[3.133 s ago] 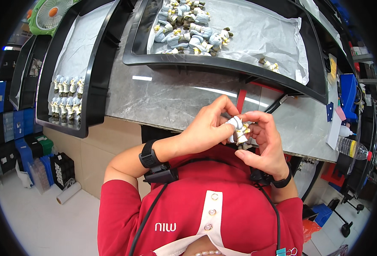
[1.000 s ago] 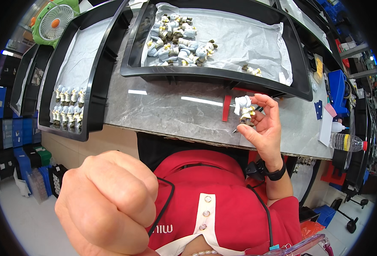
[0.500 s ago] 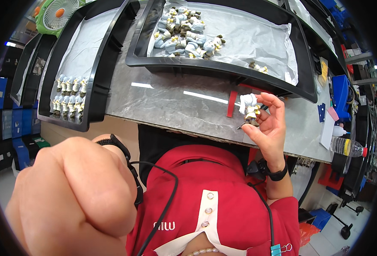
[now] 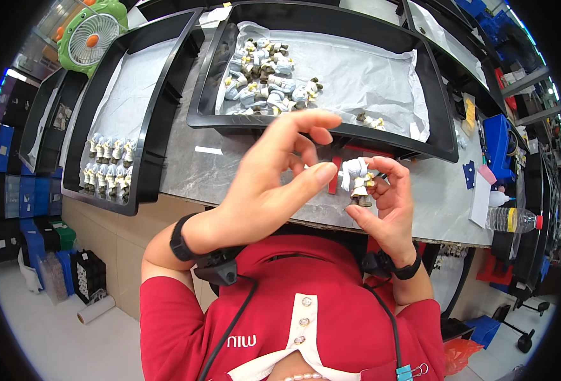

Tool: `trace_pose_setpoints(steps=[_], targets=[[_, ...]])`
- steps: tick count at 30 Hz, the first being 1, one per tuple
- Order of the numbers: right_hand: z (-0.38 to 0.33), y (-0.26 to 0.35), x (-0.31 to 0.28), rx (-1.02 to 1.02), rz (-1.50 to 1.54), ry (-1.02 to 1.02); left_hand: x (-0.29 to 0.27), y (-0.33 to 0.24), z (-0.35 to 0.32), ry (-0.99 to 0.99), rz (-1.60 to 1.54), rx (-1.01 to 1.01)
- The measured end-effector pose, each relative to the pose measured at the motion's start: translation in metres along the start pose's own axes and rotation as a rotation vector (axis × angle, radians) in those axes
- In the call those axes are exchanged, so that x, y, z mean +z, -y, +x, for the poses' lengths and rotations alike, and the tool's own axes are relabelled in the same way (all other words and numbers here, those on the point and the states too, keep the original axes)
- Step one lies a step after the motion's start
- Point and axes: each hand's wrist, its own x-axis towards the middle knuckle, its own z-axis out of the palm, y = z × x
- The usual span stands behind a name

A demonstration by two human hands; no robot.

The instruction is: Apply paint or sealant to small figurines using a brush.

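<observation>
Over the table's front edge, my right hand (image 4: 391,203) pinches a small figurine (image 4: 359,181) between thumb and fingers. The figurine stands upright, with pale blue-white hair, a white and yellow body and dark brown feet. My left hand (image 4: 274,171) is raised just to its left, fingers apart and thumb pointing at the hair, with nothing seen in its grip. Beyond my hands, a large black tray (image 4: 274,124) lined with white paper holds a heap of similar figurines (image 4: 264,79) and a loose figurine part (image 4: 370,120) near its front wall.
A second black tray (image 4: 160,114) at the left carries two rows of upright figurines (image 4: 109,165). Behind it stands a green fan (image 4: 90,38). A red strip (image 4: 334,178) lies on the grey table (image 4: 433,203). A plastic bottle (image 4: 512,220) lies at the right edge.
My left hand has moved from close to the camera at lower left, where it was closed, up beside the figurine, and has opened. My right hand keeps the figurine, slightly lower in view.
</observation>
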Motion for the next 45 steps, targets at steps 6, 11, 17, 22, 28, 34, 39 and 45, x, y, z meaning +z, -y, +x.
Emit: trace_pose_setpoints(steps=[6,11,17,22,28,34,39,45], targets=[[-0.002,0.003,0.002,-0.027,0.025,0.028,0.010,0.042,0.013,0.139,-0.131,-0.262],[-0.002,0.005,0.001,0.003,0.035,0.053,0.011,0.043,0.016,0.237,-0.157,-0.389],[-0.003,0.006,-0.001,0.046,0.046,0.074,0.013,0.049,0.015,0.235,-0.256,-0.422],[-0.004,0.006,-0.001,0.138,0.173,0.050,0.014,0.050,0.013,0.226,-0.302,-0.455],[-0.005,0.000,-0.004,0.145,0.182,0.072,0.014,0.052,0.013,0.220,-0.304,-0.465],[-0.003,0.003,-0.006,0.231,0.350,0.045,0.015,0.053,0.013,0.201,-0.336,-0.446],[-0.003,0.001,-0.008,0.267,0.381,0.046,0.014,0.054,0.012,0.190,-0.340,-0.471],[-0.006,-0.002,-0.008,0.227,0.362,0.076,0.017,0.055,0.008,0.164,-0.342,-0.440]])
